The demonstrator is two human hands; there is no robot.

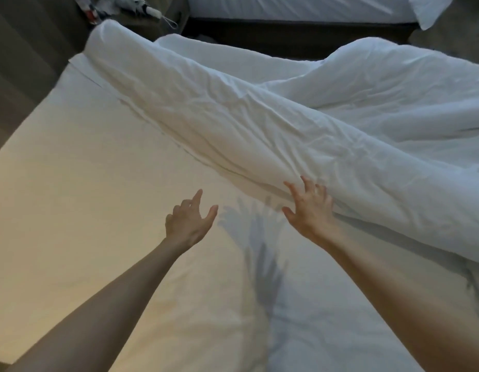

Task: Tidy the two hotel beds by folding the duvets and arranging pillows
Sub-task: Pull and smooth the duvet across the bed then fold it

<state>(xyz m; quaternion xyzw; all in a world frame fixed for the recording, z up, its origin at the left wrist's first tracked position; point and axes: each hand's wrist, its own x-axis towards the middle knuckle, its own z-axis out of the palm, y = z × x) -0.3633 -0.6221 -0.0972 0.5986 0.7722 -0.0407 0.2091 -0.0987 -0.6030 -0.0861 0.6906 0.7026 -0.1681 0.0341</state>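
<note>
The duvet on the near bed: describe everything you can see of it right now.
The duvet is white, padded, heavily creased cloth. It is turned back on itself in a thick fold that runs diagonally over the white sheet, from far left to near right, with the rest bunched in loose mounds on the right. The right hand touches the fold's near edge with spread fingers. The left hand is open and apart from it.
</note>
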